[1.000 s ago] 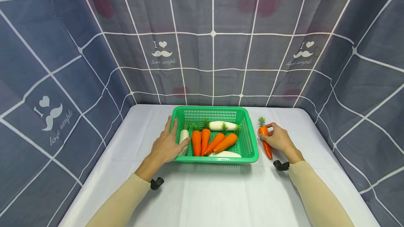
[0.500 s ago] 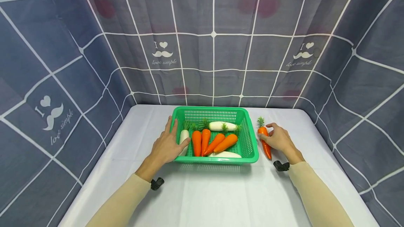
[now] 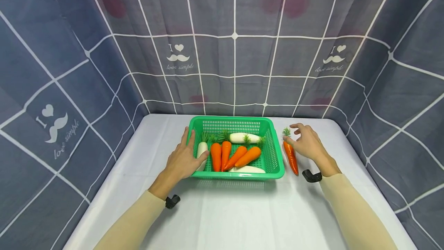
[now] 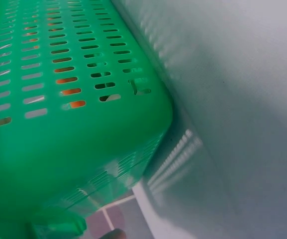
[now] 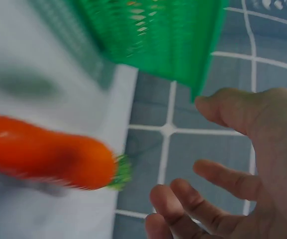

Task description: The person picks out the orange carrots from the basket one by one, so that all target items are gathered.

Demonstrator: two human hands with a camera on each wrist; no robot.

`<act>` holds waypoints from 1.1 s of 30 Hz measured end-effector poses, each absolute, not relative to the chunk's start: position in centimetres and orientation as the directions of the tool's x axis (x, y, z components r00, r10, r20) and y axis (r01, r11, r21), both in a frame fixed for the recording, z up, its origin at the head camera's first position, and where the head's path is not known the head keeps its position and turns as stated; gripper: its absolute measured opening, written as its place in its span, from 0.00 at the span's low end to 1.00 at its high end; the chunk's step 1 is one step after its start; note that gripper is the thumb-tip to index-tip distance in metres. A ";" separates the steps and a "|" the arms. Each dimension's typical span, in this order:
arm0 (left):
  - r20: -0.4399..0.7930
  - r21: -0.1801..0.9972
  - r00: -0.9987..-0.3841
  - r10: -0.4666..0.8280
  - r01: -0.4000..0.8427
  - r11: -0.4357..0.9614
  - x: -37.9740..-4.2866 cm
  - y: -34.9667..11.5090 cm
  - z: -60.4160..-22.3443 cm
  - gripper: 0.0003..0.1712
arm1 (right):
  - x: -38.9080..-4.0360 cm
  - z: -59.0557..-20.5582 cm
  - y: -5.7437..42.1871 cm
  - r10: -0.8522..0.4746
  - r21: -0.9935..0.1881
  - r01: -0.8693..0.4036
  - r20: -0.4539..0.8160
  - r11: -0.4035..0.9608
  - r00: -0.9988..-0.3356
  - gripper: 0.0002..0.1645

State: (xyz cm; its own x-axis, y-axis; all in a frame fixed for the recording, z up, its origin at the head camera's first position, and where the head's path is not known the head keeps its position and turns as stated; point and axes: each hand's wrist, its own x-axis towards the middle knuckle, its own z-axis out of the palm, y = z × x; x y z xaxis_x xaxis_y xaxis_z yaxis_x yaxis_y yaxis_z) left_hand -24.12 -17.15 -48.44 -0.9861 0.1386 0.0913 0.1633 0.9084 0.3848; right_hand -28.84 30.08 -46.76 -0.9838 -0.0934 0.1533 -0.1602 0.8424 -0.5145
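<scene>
A green plastic basket (image 3: 239, 175) stands on the white-covered table, with several orange carrots (image 3: 216, 158) and three white radishes (image 3: 241, 138) in it. My left hand (image 3: 181, 160) rests at the basket's left side, fingers extended along the rim and thumb over the inside. Right of the basket, a single carrot (image 3: 292, 159) with a green tuft lies on the cloth. Just above it is my right hand (image 3: 308, 142), fingers spread and holding nothing. In the right wrist view a gap shows between the fingers and the carrot (image 5: 48, 154).
White cloth (image 3: 229, 215) covers the table in front of the basket. Dark grid-patterned curtains (image 3: 215, 57) enclose the table at the back and both sides. Black wrist cameras (image 3: 311, 176) sit under both wrists.
My right hand has let go of the carrot and lifted slightly up and to the right, its fingers parting. The carrot stays on the cloth. My left hand and the basket have not moved.
</scene>
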 end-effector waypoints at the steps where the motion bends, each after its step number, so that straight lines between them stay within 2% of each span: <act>1: 0.090 0.383 -0.986 0.138 0.162 0.909 -24.1 -17.2 -48.4 0.64 | -28.8 -46.4 29.8 -0.111 -0.509 -0.179 0.160 0.842 -0.981 0.41; 6: 0.088 0.384 -0.987 0.136 0.160 0.909 -24.1 -17.2 -48.4 0.63 | -28.4 -44.1 27.8 -0.222 -0.489 -0.276 0.167 0.827 -0.961 0.38; 16: 0.092 0.392 -0.986 0.139 0.164 0.905 -24.0 -17.2 -48.5 0.64 | -27.9 -41.4 22.3 -0.471 -0.430 -0.451 0.065 0.782 -0.879 0.33; 24: 0.083 0.395 -0.987 0.135 0.157 0.905 -24.0 -17.2 -48.5 0.64 | -28.9 -42.2 19.3 -0.562 -0.402 -0.482 -0.105 0.779 -0.821 0.34; 33: 0.090 0.398 -0.987 0.133 0.158 0.904 -24.0 -17.2 -48.6 0.63 | -29.9 -43.1 18.1 -0.649 -0.413 -0.535 -0.211 0.737 -0.731 0.34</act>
State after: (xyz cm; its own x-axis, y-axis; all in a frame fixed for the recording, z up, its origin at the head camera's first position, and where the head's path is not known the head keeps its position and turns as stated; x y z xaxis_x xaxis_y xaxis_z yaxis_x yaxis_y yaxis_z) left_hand -24.03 -17.22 -48.57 -0.9871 0.1327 0.0897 0.1576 0.9036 0.3982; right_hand -29.91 18.07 -43.13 -0.7311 -0.6487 -0.2111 -0.5347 0.7371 -0.4132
